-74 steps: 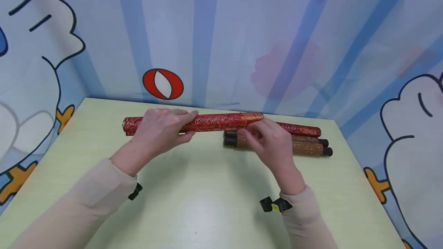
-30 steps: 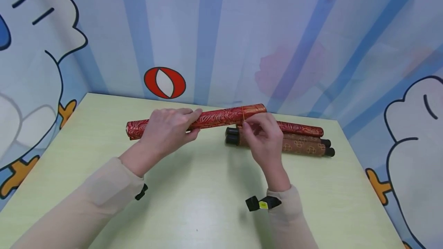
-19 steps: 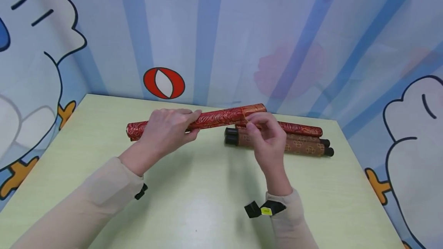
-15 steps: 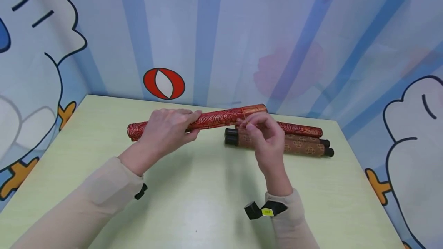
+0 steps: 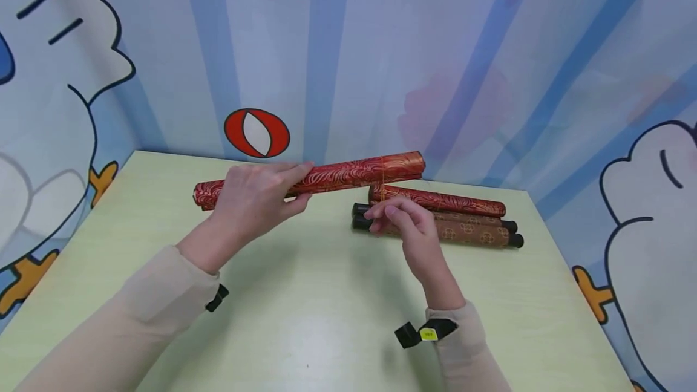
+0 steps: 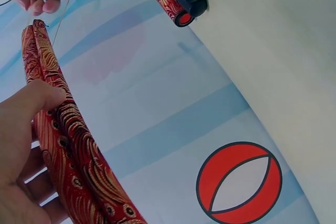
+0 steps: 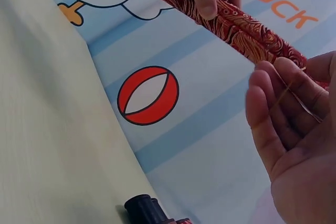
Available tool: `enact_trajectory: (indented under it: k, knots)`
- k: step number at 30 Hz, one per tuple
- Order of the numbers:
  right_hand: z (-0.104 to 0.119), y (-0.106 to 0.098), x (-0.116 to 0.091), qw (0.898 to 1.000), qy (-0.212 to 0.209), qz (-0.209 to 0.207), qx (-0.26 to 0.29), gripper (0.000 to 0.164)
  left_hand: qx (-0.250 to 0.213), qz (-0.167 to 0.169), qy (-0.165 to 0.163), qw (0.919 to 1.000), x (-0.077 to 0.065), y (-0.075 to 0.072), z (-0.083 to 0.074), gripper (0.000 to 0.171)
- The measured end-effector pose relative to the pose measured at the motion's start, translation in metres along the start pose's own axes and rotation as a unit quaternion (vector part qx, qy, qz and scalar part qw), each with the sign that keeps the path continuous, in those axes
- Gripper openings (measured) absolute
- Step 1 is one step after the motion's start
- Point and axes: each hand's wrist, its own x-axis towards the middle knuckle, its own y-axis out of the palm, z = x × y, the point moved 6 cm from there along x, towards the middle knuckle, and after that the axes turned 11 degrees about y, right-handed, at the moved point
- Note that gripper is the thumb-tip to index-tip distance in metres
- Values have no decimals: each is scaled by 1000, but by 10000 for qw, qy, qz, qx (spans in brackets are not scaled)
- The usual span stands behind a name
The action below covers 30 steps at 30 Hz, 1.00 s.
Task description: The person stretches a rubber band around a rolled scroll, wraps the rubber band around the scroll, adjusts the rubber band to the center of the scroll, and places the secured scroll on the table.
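My left hand (image 5: 256, 198) grips a rolled red-and-gold brocade scroll (image 5: 354, 175) near its left-middle, holding it above the table with the right end tilted up. In the left wrist view the scroll (image 6: 65, 129) shows two rolls side by side, the thumb lying across the top. A thin yellowish cord (image 5: 383, 181) runs down from near the scroll's right end to my right hand (image 5: 416, 231). That hand is just below the scroll, fingers curled, and holds the cord (image 7: 282, 98), which crosses its fingers in the right wrist view.
Behind the right hand, another red rolled scroll (image 5: 446, 199) lies at the back of the pale table (image 5: 305, 307). Against it lie two brown patterned scrolls (image 5: 474, 234) with black end knobs. A printed blue-striped backdrop (image 5: 359, 65) rises along the table's back edge.
The scroll's right end has risen and tilted upward. My right hand has moved from the scroll's right end to just below it, drawing the cord down. The left hand keeps its grip.
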Motion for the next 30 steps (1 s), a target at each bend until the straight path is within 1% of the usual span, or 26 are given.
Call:
enact_trajectory:
  k: [5,8,11,15,18,21,23,24,28,30]
  knots:
    - [-11,-2,6,9968,575,347,435,46,98,-396,251,9989,-1,-4,-3,41]
    - [-15,-3,9,9949,832,439,356,46,145,-574,427,9973,0,-5,-5,42]
    - [-18,-2,10,9933,1019,547,-5,42,194,-675,557,9960,0,-5,-6,43]
    - [-19,4,7,9876,1162,743,-755,41,252,-683,591,9956,0,-5,-7,43]
    - [-17,7,2,9834,1167,627,-1236,51,260,-641,519,9963,-1,-5,-7,42]
    - [-14,8,-3,9779,1099,299,-1753,67,255,-619,394,9970,-1,-5,-7,42]
    - [-12,10,-7,9705,1011,118,-2188,79,257,-620,316,9972,-2,-4,-7,41]
    - [-10,12,-9,9650,950,31,-2444,85,260,-623,283,9973,-2,-4,-7,41]
    - [-8,15,-14,9376,732,-327,-3384,106,290,-653,185,9973,-4,-2,-7,41]
    - [-8,14,-16,9272,696,-516,-3644,114,299,-659,139,9973,-5,-1,-8,42]
